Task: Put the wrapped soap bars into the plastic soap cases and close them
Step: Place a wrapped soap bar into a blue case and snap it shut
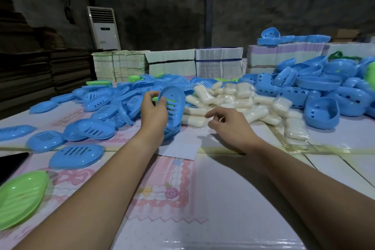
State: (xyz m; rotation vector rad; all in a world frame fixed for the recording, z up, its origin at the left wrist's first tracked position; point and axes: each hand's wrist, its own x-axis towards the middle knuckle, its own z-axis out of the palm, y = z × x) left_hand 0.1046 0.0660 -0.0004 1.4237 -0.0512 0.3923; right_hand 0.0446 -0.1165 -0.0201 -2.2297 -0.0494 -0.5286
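Both hands reach over the table (223,199) toward the piles. Left hand (155,112) pinches a blue slotted lid (174,100) by its near edge, fingers and thumb curled round the rim, holding it tilted up on edge above a blue case (172,131) that lies on the table right under the wrist. Right hand (225,121) hovers just in front of the soap pile (233,101), holding nothing, its fingers loosely bent with the fingertips pointing left toward the nearest bars. These white wrapped bars lie in a loose heap in the middle of the table, between two blue heaps: flat slotted lids (113,99) to the left and deeper case halves (316,87) to the right. More single lids lie apart at the left near edge, one of them (76,156) just beside the left forearm. A green dish (20,197) sits at the lower left corner, near a dark flat slab (11,163). A white slip of paper (178,149) lies between the forearms. Behind the piles stand bundled stacks of flat cartons (219,61), and a white air conditioner (103,27) stands against the dark wall.
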